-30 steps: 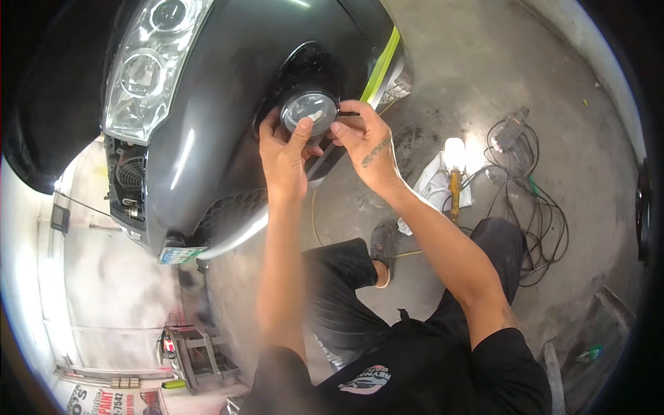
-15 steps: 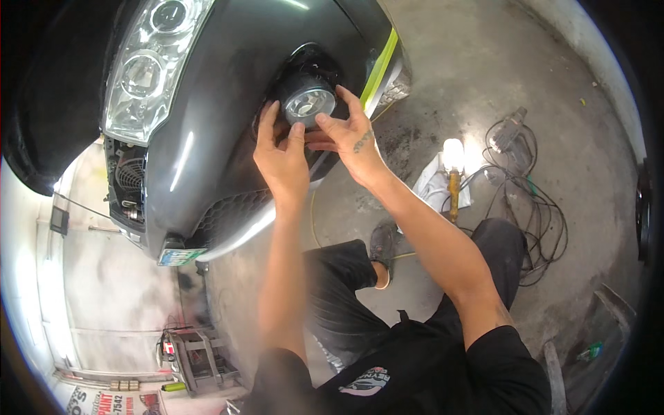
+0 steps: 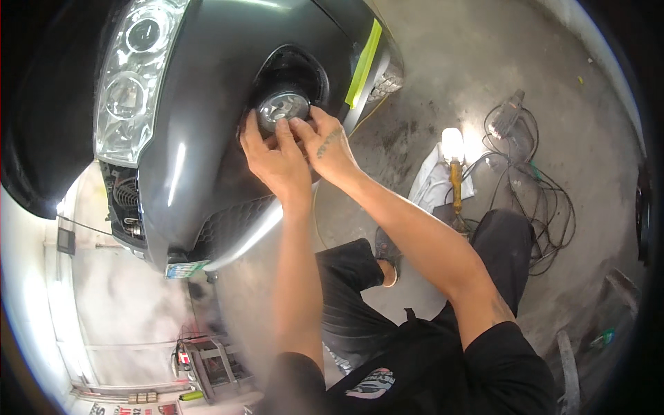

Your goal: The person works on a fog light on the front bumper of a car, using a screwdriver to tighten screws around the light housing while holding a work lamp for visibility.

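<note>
and in the head view, the round lamp (image 3: 282, 108) has tipped back, its lens angled away from the wearer and closer up into the dark recess (image 3: 299, 68) of the bumper (image 3: 207, 83); that looks like a nearer fit, though not yet flush. the right hand (image 3: 333, 149) has come in tighter beside the left hand (image 3: 279, 164)! the lamp sits just beyond both sets of fingertips, in the recess's lower part: left hand half open, cupping its lower-left edge, right hand part-closed, pinching the lower right. fingers behind it can't be seen.
</note>
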`<control>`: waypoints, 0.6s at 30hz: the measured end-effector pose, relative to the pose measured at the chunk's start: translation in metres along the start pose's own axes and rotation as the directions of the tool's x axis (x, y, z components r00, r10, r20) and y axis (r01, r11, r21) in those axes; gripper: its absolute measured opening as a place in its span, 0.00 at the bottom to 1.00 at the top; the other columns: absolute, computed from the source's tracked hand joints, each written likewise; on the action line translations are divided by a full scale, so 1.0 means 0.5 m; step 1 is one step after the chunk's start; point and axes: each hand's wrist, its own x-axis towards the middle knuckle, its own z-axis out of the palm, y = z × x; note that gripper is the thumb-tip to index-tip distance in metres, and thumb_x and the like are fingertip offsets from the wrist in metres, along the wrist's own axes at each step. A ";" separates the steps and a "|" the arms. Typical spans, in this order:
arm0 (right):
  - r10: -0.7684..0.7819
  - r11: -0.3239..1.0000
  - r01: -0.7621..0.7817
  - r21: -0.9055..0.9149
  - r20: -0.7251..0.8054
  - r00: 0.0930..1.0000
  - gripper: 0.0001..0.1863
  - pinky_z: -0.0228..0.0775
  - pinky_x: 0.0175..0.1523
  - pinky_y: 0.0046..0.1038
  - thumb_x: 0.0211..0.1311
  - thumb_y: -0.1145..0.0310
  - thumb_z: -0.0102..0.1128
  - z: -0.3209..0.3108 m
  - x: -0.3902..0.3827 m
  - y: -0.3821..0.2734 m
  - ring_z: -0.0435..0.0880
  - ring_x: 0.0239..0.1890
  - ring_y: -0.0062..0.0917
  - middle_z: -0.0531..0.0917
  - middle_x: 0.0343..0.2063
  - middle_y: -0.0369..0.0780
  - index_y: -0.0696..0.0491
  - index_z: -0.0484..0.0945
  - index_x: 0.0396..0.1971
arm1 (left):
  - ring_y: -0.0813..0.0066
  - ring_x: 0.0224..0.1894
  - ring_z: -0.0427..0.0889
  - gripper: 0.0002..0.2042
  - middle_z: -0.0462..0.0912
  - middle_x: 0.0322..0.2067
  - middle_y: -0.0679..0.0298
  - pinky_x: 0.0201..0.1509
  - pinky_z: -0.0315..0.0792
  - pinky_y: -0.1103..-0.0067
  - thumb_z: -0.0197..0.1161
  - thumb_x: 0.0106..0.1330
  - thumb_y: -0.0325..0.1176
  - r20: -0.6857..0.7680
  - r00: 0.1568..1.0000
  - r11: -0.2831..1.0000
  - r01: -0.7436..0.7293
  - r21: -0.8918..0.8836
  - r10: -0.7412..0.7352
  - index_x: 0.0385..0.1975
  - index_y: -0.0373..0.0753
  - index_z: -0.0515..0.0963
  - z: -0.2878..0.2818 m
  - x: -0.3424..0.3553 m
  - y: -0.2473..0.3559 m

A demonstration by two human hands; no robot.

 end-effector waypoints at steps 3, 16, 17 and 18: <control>-0.071 0.971 0.060 -0.230 -0.041 0.997 0.16 0.76 0.34 0.41 0.72 0.66 0.56 0.002 0.002 -0.003 0.88 0.29 0.47 0.85 0.29 0.57 0.68 0.75 0.41 | 0.65 0.36 0.88 0.23 0.78 0.57 0.44 0.40 0.80 0.74 0.64 0.71 0.31 -0.010 0.994 0.993 0.114 0.029 -0.113 0.61 0.25 0.70 -0.001 -0.003 0.018; -0.147 0.967 0.121 -0.225 -0.105 0.983 0.18 0.74 0.43 0.47 0.74 0.65 0.53 0.002 0.025 0.003 0.85 0.39 0.58 0.83 0.31 0.61 0.69 0.77 0.43 | 0.64 0.37 0.87 0.28 0.80 0.54 0.46 0.45 0.80 0.72 0.69 0.66 0.28 0.016 0.999 0.999 0.051 0.020 -0.051 0.66 0.31 0.71 0.026 0.022 -0.009; -0.130 0.970 0.104 -0.218 -0.108 0.986 0.18 0.74 0.43 0.47 0.73 0.65 0.53 0.003 0.026 0.002 0.85 0.39 0.58 0.83 0.31 0.61 0.70 0.77 0.45 | 0.64 0.37 0.87 0.28 0.81 0.53 0.47 0.44 0.80 0.72 0.69 0.66 0.28 0.006 0.999 0.999 0.042 0.021 -0.042 0.66 0.31 0.71 0.028 0.025 -0.013; -0.110 0.974 0.085 -0.210 -0.112 0.988 0.18 0.74 0.43 0.47 0.73 0.66 0.53 0.004 0.025 0.000 0.85 0.39 0.57 0.84 0.31 0.61 0.70 0.76 0.46 | 0.65 0.37 0.87 0.28 0.82 0.51 0.47 0.43 0.80 0.72 0.69 0.65 0.27 -0.002 0.999 0.999 0.036 0.024 -0.036 0.65 0.31 0.71 0.031 0.025 -0.013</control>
